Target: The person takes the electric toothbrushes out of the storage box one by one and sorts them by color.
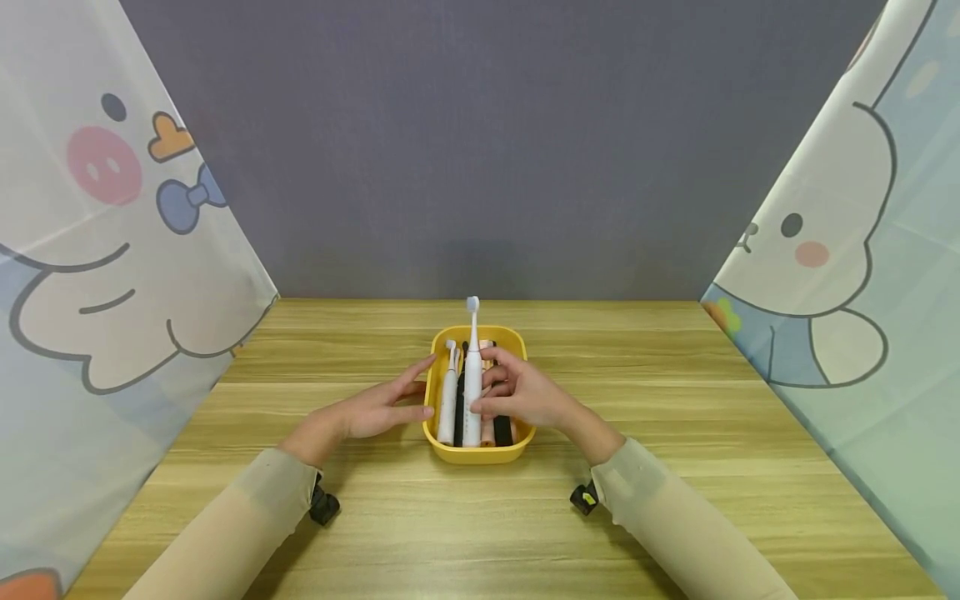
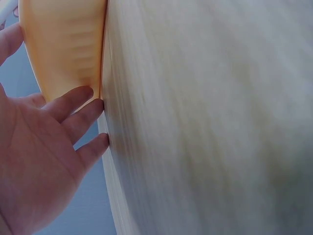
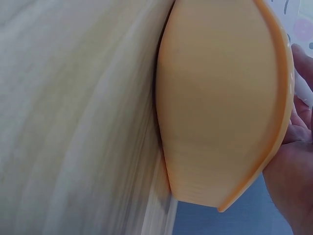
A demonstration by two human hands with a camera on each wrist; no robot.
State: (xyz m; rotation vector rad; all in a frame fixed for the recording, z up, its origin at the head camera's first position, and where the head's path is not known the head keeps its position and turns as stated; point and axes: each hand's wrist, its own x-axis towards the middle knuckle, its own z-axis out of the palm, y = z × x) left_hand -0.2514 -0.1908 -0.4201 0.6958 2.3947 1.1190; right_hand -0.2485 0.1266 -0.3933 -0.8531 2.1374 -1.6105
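A yellow plastic basket (image 1: 480,455) stands on the wooden table with several electric toothbrushes in it. My right hand (image 1: 528,393) pinches a white electric toothbrush (image 1: 472,392) between thumb and fingers; its head points away, above the basket's far rim. Against the basket's left side rests my left hand (image 1: 378,408), fingers extended along the outer wall, as the left wrist view also shows. Left of the held one lies a second white toothbrush (image 1: 447,404). A black toothbrush (image 1: 460,417) is between them. Pink and black items to the right are partly hidden by my right hand.
The wooden table (image 1: 637,358) reaches back to a grey wall panel (image 1: 480,150). Cartoon-printed sheets flank it, one on the left (image 1: 135,275) and one on the right (image 1: 825,250). A dark wrist device (image 1: 324,504) sits at my left cuff, another (image 1: 584,498) at my right.
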